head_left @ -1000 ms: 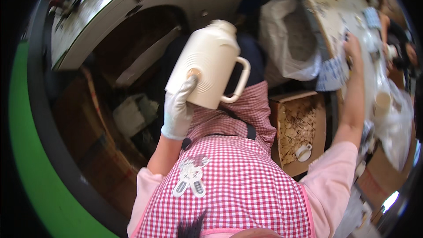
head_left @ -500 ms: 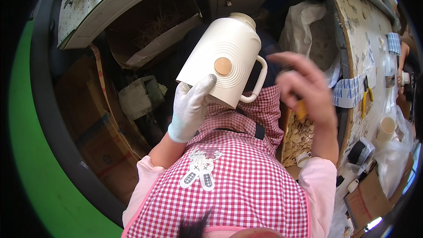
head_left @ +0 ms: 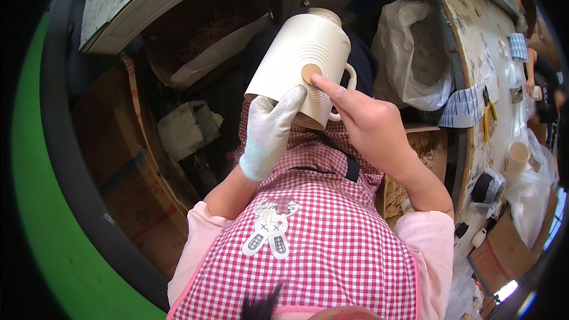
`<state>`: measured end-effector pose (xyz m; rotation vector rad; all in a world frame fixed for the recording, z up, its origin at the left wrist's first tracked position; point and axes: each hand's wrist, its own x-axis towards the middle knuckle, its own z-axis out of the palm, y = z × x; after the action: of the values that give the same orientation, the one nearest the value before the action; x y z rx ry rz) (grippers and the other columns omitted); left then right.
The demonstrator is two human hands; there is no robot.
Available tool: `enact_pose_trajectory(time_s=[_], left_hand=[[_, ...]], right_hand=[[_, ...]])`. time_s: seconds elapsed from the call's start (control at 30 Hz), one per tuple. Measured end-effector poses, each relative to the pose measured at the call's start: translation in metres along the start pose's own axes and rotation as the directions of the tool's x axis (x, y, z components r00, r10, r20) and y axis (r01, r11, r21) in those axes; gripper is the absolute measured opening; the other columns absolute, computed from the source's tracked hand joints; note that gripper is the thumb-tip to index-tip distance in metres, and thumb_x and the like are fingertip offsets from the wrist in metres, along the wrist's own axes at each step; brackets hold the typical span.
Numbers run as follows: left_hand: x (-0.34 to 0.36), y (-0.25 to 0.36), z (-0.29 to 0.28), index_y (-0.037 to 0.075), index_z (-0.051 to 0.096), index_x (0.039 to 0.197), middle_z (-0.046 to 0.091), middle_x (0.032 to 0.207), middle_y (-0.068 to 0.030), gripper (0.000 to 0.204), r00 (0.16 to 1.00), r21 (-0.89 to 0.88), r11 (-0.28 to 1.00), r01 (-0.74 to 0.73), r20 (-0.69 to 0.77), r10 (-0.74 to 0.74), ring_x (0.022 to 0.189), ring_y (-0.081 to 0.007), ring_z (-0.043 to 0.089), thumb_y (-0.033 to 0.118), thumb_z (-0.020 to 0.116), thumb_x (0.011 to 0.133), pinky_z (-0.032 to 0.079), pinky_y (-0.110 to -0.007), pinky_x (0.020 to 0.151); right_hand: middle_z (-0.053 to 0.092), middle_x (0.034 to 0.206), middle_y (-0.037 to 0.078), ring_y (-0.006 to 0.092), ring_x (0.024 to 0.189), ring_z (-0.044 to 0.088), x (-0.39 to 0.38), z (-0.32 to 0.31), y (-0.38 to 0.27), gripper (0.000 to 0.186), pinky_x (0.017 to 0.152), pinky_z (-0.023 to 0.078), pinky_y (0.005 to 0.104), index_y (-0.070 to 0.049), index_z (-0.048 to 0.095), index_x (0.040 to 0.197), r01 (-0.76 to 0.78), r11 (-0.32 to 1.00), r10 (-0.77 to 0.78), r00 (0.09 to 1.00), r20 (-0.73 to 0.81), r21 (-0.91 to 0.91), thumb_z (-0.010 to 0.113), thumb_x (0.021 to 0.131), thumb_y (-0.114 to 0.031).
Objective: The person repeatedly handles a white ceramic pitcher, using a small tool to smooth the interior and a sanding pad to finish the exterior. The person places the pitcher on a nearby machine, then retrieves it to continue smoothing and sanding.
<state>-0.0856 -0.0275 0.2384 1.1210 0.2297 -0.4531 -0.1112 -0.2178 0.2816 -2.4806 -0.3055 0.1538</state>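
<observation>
A cream plastic jug body (head_left: 296, 53) with a side handle (head_left: 351, 77) and a threaded neck lies tilted above my lap, neck pointing away. My left hand (head_left: 269, 130), in a pale glove, grips its open lower rim, the thumb on the outer wall and the fingers inside. A tan round disc (head_left: 310, 73) sits at the centre of concentric ridges on the jug's side. My bare right hand (head_left: 370, 120) has its fingers curled in, with the index fingertip on the disc's lower right edge. Its thumb is hidden.
To the right, a carton (head_left: 427, 142) holds many thin tan pieces below a clear plastic bag (head_left: 409, 53). Yellow-handled pliers (head_left: 488, 115), a cream cup (head_left: 518, 153) and a black tape roll (head_left: 483, 202) lie on the worktable (head_left: 474, 29). Another person's arm (head_left: 531, 71) shows at far right.
My right hand has come in from the right, over the jug's handle, to the tan disc. The jug has turned slightly in my left hand, so the disc now faces more to the right.
</observation>
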Motion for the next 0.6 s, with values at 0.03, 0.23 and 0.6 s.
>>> enact_pose_trajectory(time_s=[0.03, 0.23, 0.6], left_hand=[[0.000, -0.003, 0.001, -0.003, 0.056, 0.138, 0.071, 0.119, -0.0159, 0.044, 1.000, 0.020, 1.000, -0.014, 0.006, 0.014, 0.103, -0.0218, 0.073, 0.023, 0.064, 0.104, 0.062, -0.034, 0.087], [0.012, -0.037, 0.021, -0.012, 0.063, 0.124, 0.072, 0.107, -0.0109, 0.035, 0.984, 0.322, 0.933, -0.160, -0.020, 0.176, 0.092, -0.0116, 0.068, 0.017, 0.064, 0.104, 0.056, -0.026, 0.075], [-0.024, -0.009, -0.025, -0.006, 0.063, 0.128, 0.072, 0.115, -0.0138, 0.045, 0.981, -0.100, 0.995, -0.007, 0.190, 0.026, 0.102, -0.0183, 0.070, 0.026, 0.073, 0.099, 0.057, -0.032, 0.089]], right_hand=[[0.069, 0.086, 0.013, 0.0272, 0.069, 0.069, -0.001, 0.001, -0.003, 0.059, 0.066, 0.057, 0.0359, -0.017, 0.057, 0.149, 0.009, 0.996, -0.010, 1.000, -0.011, -0.091, 0.064, 0.093, 0.001], [0.063, 0.074, 0.011, 0.0273, 0.063, 0.068, -0.009, 0.024, -0.014, 0.071, 0.060, 0.055, 0.0376, -0.021, 0.053, 0.152, -0.115, 0.861, 0.060, 0.990, -0.126, -0.496, 0.062, 0.084, -0.001], [0.057, 0.073, -0.003, 0.0020, 0.055, 0.044, -0.003, -0.032, 0.075, 0.074, 0.051, 0.035, 0.0171, -0.001, 0.065, 0.129, -0.049, 0.697, 0.495, 0.755, -0.430, 0.715, 0.071, 0.091, -0.064]])
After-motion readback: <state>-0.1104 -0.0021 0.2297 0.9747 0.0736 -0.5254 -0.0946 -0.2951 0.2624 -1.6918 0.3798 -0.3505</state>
